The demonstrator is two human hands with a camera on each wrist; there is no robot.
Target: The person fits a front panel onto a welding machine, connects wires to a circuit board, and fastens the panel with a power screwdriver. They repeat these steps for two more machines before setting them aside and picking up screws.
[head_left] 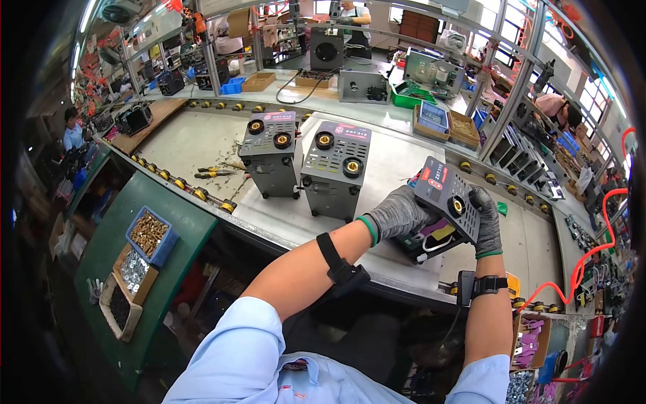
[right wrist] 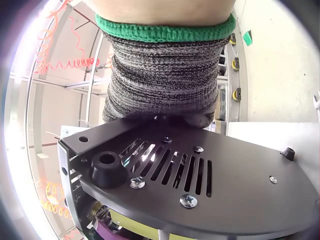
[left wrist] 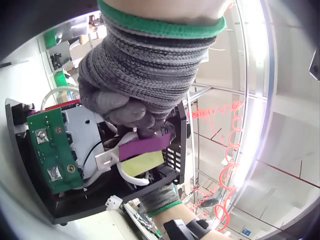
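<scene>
Now, left hand (head_left: 397, 212): gloved, fingers curl around the open back of the welder unit (head_left: 444, 202).
Right hand (head_left: 488, 225): gloved, grips the front panel edge.
Unit place: tilted, held above the worktop (head_left: 282, 222) near its front edge.
Handling: probably heavy and stiff; loose wires (left wrist: 132, 172) and green circuit board (left wrist: 50, 150) look fragile.
Best hold: the metal shell edges.
Further out: two finished units (head_left: 303, 161) stand upright.

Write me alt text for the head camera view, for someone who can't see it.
Two gloved hands, left hand and right hand, hold an open-backed welder unit tilted above a workbench. Two finished grey units stand upright behind it, and trays of screws sit at lower left.
</scene>
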